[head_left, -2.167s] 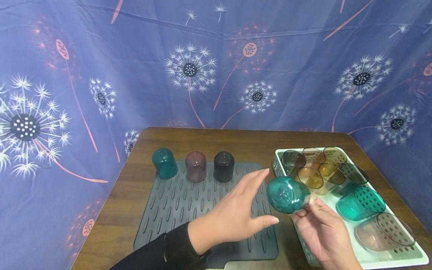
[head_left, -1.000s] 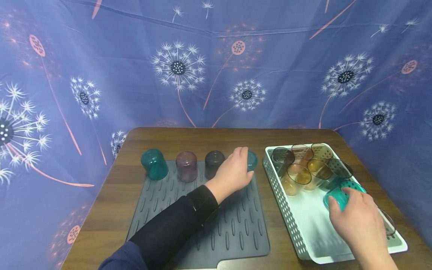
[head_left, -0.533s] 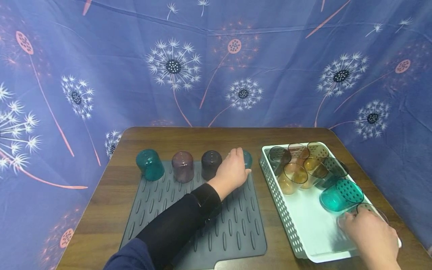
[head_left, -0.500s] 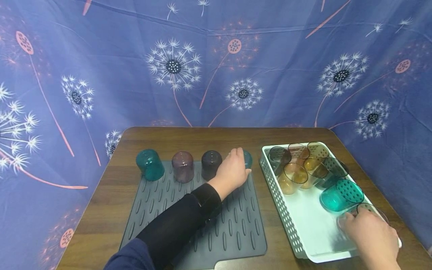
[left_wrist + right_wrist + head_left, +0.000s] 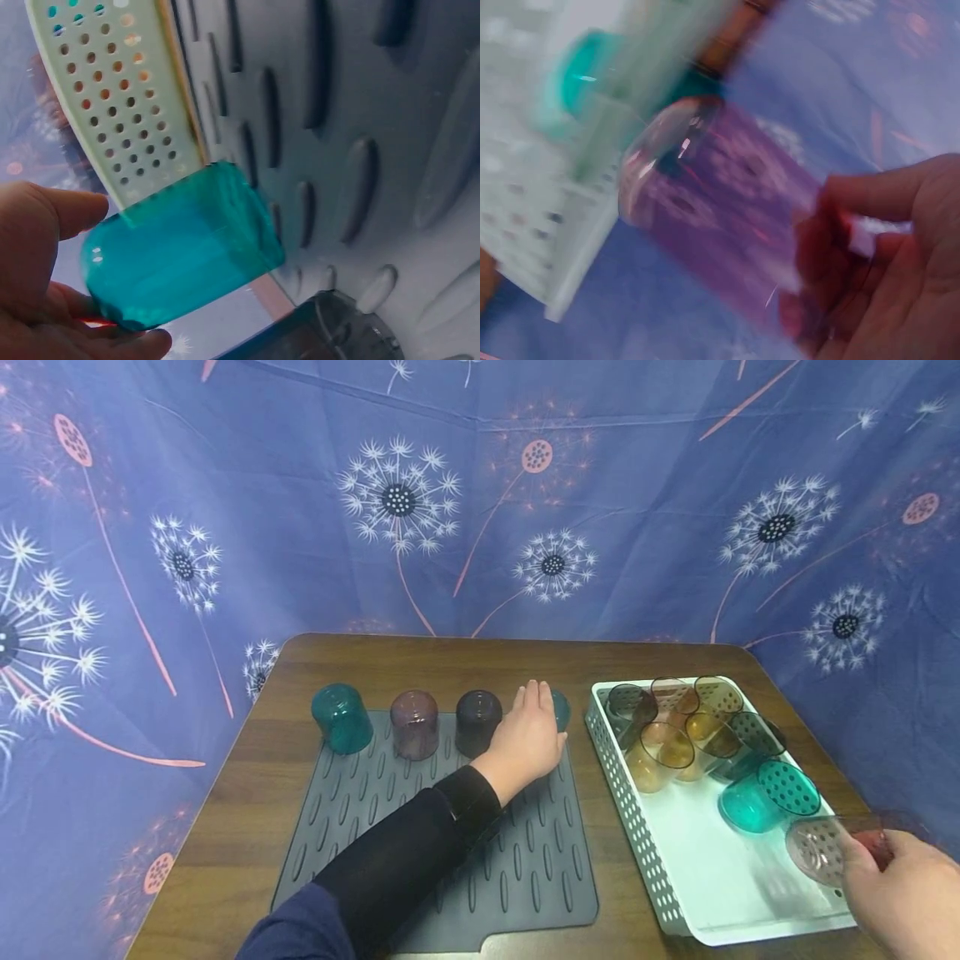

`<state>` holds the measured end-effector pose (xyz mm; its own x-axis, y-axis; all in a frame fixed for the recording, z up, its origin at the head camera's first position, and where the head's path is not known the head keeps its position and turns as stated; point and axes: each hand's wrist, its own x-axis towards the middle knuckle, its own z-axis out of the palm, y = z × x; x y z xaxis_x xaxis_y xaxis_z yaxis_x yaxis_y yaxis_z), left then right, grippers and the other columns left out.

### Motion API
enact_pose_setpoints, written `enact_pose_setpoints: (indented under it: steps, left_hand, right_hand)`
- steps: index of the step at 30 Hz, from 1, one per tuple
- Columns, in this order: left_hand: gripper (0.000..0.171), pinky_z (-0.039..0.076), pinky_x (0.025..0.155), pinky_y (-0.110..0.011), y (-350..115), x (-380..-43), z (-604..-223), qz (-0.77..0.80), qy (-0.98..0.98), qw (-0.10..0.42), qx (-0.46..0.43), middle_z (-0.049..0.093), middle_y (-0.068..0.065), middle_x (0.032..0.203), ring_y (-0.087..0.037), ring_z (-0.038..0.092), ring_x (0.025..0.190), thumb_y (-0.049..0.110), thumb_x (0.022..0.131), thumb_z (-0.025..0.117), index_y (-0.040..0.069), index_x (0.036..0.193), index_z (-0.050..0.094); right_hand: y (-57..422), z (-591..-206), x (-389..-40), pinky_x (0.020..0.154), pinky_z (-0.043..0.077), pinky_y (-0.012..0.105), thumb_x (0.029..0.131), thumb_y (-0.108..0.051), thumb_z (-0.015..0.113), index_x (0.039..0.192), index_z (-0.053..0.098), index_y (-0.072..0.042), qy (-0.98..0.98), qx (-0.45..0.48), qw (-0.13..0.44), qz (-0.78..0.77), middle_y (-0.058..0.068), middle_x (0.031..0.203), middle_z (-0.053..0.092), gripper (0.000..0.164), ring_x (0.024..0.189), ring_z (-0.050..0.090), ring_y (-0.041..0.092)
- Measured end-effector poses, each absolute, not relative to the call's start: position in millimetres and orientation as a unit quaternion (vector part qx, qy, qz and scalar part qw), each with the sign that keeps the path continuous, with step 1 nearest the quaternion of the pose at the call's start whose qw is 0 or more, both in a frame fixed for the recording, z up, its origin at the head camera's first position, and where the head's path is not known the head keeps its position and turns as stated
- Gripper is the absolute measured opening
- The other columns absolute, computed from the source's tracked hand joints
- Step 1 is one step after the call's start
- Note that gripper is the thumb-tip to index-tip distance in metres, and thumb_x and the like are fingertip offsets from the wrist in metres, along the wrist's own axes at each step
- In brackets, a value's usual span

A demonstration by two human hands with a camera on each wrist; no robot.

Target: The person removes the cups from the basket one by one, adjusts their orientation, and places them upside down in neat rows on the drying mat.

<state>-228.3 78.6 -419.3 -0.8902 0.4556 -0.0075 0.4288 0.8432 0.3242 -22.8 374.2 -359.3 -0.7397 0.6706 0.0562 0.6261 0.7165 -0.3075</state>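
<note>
My left hand (image 5: pixel 525 739) is at an upturned teal glass (image 5: pixel 180 247) at the mat's far right corner. Its fingers are nearly straight in the head view, and thumb and fingertips lie on either side of the glass's base in the left wrist view. My right hand (image 5: pixel 907 885) grips a clear pinkish-purple glass (image 5: pixel 720 217) near its rim end, tilted over the right edge of the white basket (image 5: pixel 652 860). To the left on the dark grey drying mat (image 5: pixel 450 860) stand another teal glass (image 5: pixel 342 718), a purple glass (image 5: pixel 414 725) and a dark grey glass (image 5: pixel 477 723), all upturned.
Amber, brown and grey glasses (image 5: pixel 663 756) crowd the far end of the basket, with a bright teal glass (image 5: pixel 753 802) leaning nearer me. The basket stands right of the mat on a wooden table (image 5: pixel 225 827). A blue dandelion-print cloth (image 5: pixel 480 527) hangs behind.
The teal glass went from between both hands to the mat with my left hand, whose fingers have since straightened. My right hand reached into the basket, took the pinkish-purple glass and moved right.
</note>
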Motion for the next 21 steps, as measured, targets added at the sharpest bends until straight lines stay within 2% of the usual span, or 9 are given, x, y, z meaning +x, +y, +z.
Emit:
enact_pose_setpoints:
  steps: [1, 3, 5, 7, 8, 10, 13, 17, 21]
  left_hand:
    - [0.082, 0.042, 0.12, -0.045, 75, -226, -418, 0.165, 0.958, 0.042, 0.231, 0.025, -0.023, 0.171, -0.037, 0.028, 0.159, 0.042, 0.106, 0.057, -0.003, 0.164, 0.021]
    - [0.08, 0.039, 0.122, -0.046, 66, -218, -415, 0.189, 0.953, 0.042, 0.233, 0.027, -0.021, 0.17, -0.037, 0.028, 0.159, 0.043, 0.106, 0.056, 0.0, 0.165, 0.023]
    - [0.078, 0.038, 0.124, -0.047, 54, -204, -409, 0.227, 0.942, 0.046, 0.242, 0.029, -0.017, 0.171, -0.035, 0.03, 0.158, 0.046, 0.106, 0.056, 0.005, 0.166, 0.024]
    - [0.079, 0.039, 0.123, -0.048, 42, -187, -402, 0.271, 0.925, 0.058, 0.261, 0.03, -0.012, 0.171, -0.032, 0.034, 0.157, 0.05, 0.106, 0.056, 0.013, 0.167, 0.023]
    - [0.08, 0.04, 0.122, -0.049, 35, -178, -397, 0.295, 0.913, 0.068, 0.275, 0.029, -0.01, 0.172, -0.031, 0.036, 0.156, 0.052, 0.105, 0.057, 0.018, 0.168, 0.021]
    - [0.084, 0.041, 0.121, -0.051, 21, -160, -390, 0.342, 0.885, 0.092, 0.302, 0.026, -0.005, 0.173, -0.029, 0.039, 0.154, 0.056, 0.103, 0.059, 0.027, 0.169, 0.017]
    - [0.091, 0.042, 0.12, -0.053, 0, -134, -385, 0.39, 0.849, 0.116, 0.336, 0.024, 0.002, 0.173, -0.026, 0.038, 0.155, 0.057, 0.099, 0.066, 0.037, 0.168, 0.01]
    - [0.103, 0.043, 0.12, -0.052, -27, -108, -390, 0.439, 0.822, 0.09, 0.352, 0.03, 0.002, 0.17, -0.021, 0.039, 0.153, 0.046, 0.093, 0.078, 0.034, 0.169, 0.009]
    - [0.105, 0.05, 0.113, -0.047, -50, -91, -396, 0.461, 0.815, -0.001, 0.35, 0.045, -0.004, 0.162, -0.021, 0.053, 0.143, 0.033, 0.084, 0.09, 0.025, 0.166, 0.024]
  right_hand:
    - [369, -357, -22, 0.053, 0.043, 0.027, 0.101, -0.001, 0.056, 0.099, 0.058, 0.021, -0.92, -0.33, 0.13, 0.165, 0.029, 0.071, 0.059, 0.023, 0.059, 0.056, 0.017]
    - [358, -358, -22, 0.05, 0.037, 0.013, 0.098, 0.007, 0.061, 0.091, 0.066, 0.007, -0.899, -0.283, 0.225, 0.248, 0.009, 0.067, 0.062, 0.009, 0.058, 0.05, -0.002]
    - [346, -361, -22, 0.053, 0.039, 0.005, 0.096, 0.013, 0.063, 0.087, 0.071, -0.007, -0.868, -0.208, 0.29, 0.344, -0.007, 0.07, 0.065, 0.023, 0.059, 0.048, -0.013]
    - [331, -368, -26, 0.063, 0.046, 0.004, 0.096, 0.017, 0.059, 0.09, 0.07, -0.015, -0.807, -0.118, 0.322, 0.481, -0.014, 0.077, 0.068, 0.035, 0.069, 0.06, -0.009]
    - [324, -374, -30, 0.071, 0.051, 0.007, 0.097, 0.02, 0.054, 0.092, 0.07, -0.014, -0.756, -0.044, 0.329, 0.565, -0.01, 0.085, 0.073, 0.038, 0.078, 0.067, -0.003]
    - [306, -385, -40, 0.084, 0.056, 0.016, 0.101, 0.023, 0.04, 0.101, 0.069, 0.005, -0.625, 0.101, 0.28, 0.722, 0.008, 0.1, 0.076, 0.034, 0.093, 0.073, 0.012]
    - [277, -403, -59, 0.102, 0.056, 0.034, 0.105, 0.018, 0.018, 0.112, 0.06, 0.017, -0.435, 0.261, 0.12, 0.853, 0.023, 0.117, 0.07, 0.042, 0.112, 0.07, 0.03]
    - [230, -416, -72, 0.108, 0.051, 0.036, 0.11, 0.003, 0.007, 0.12, 0.062, 0.008, -0.345, 0.278, -0.06, 0.894, 0.017, 0.122, 0.07, 0.056, 0.118, 0.067, 0.028]
    - [189, -421, -76, 0.107, 0.051, 0.034, 0.113, -0.005, 0.009, 0.126, 0.062, 0.001, -0.325, 0.248, -0.172, 0.897, 0.011, 0.121, 0.074, 0.055, 0.117, 0.069, 0.023]
